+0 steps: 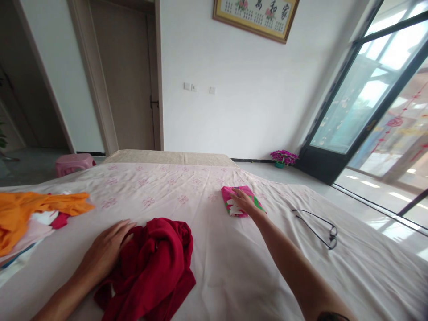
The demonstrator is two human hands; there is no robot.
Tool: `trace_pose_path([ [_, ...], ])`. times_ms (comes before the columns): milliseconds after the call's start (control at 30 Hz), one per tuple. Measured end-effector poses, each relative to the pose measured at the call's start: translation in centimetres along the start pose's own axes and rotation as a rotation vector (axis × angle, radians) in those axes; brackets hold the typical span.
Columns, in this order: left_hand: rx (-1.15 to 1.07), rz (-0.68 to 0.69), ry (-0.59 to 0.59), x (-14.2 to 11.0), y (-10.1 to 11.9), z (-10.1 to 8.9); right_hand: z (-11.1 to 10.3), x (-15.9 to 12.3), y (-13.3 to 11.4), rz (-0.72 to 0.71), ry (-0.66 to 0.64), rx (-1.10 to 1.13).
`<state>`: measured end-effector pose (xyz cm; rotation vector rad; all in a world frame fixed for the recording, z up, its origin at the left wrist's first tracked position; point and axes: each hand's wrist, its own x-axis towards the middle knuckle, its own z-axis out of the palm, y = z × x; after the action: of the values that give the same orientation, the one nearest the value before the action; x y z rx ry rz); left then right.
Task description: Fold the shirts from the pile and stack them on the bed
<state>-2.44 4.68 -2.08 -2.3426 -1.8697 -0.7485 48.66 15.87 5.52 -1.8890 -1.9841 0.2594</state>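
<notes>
Head view: the left hand [107,246] lies at the left edge of a crumpled dark red garment [157,263], its fingertips touching the cloth; whether they grip it cannot be told; the right hand [243,201], arm extended, rests palm down with fingers spread on a folded pink cloth [234,210] patterned in green and white, pressing rather than enclosing it; both cloths lie on a pale sheet [217,249] with pink floral motifs, the pink one farther off; eyeglasses [331,238] lie right of the pink cloth, an orange garment [36,208] at far left
</notes>
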Motion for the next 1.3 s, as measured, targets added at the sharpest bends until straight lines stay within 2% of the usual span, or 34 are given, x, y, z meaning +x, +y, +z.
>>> trace_pose_path([
  [100,0.002,0.017,0.001,0.1,0.1,-0.1,-2.1,-1.8,1.2,-0.131,0.026,0.061],
  [200,0.022,0.029,-0.007,0.2,0.1,-0.2,-2.9,-4.0,1.8,-0.306,-0.008,-0.105],
  [300,0.025,0.012,-0.019,0.2,0.3,-0.4,-2.9,-5.5,1.9,-0.379,-0.03,-0.222],
  [567,0.014,0.004,-0.019,0.3,0.7,-0.6,-2.6,-5.7,1.4,-0.435,0.045,-0.284],
  [767,0.021,0.01,-0.025,0.3,0.6,-0.6,-1.7,-5.6,1.5,-0.407,0.212,-0.303],
  [900,0.027,0.012,-0.032,0.2,0.6,-0.7,-0.9,-5.4,1.6,-0.436,0.147,-0.398],
  [1033,0.026,0.015,-0.029,0.3,0.5,-0.6,-0.5,-5.4,1.2,-0.378,0.182,-0.406],
  [1200,0.013,0.022,-0.021,0.3,0.6,-0.6,-0.9,-6.6,1.0,-0.378,0.108,-0.328],
  [1300,0.022,0.021,-0.019,0.2,0.6,-0.6,-1.5,-7.0,1.2,-0.303,0.167,-0.283],
])
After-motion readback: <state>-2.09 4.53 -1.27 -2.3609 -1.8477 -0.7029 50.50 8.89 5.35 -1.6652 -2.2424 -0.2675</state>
